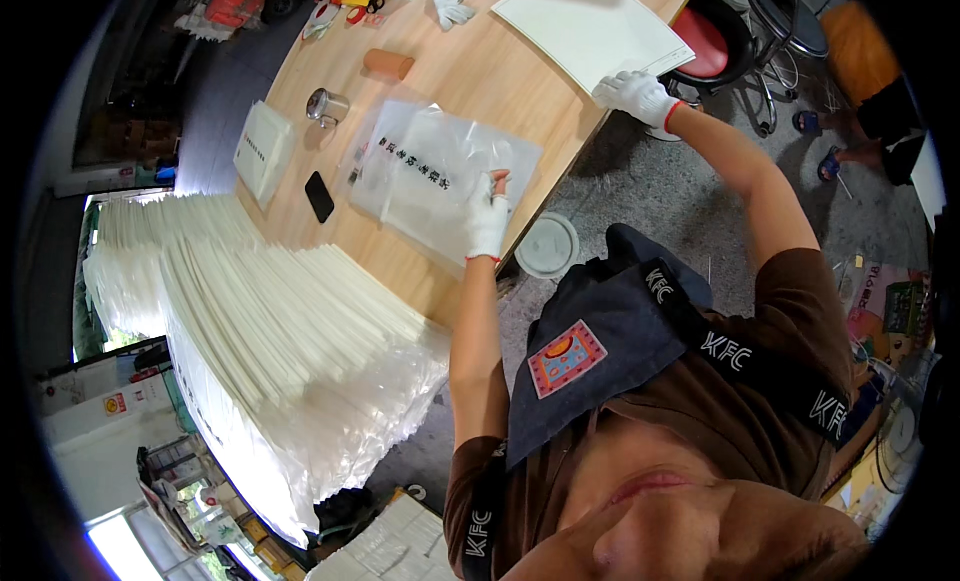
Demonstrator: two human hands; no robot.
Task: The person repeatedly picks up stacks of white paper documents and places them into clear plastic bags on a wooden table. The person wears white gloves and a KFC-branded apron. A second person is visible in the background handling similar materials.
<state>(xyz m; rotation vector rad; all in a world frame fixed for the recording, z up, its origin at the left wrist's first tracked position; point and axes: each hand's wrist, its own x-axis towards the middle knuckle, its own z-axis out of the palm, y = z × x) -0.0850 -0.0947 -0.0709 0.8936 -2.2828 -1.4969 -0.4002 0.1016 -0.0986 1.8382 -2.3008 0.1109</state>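
1. The gloved left hand (487, 216) presses flat and open on a clear plastic bag (440, 171) lying on the wooden table (480, 71).
2. The gloved right hand (635, 94) pinches the near corner of a white sheet stack (590, 26).
3. Judged step: bagging; next, lift one sheet cleanly.

Stack of white sheets (590, 26) cut off by the upper frame edge, clutter at the table's far end (350, 1) too small to tell, lower part of the bagged white stacks (290, 381) blurred toward lower left, seated person (880, 101) mostly hidden at upper right.
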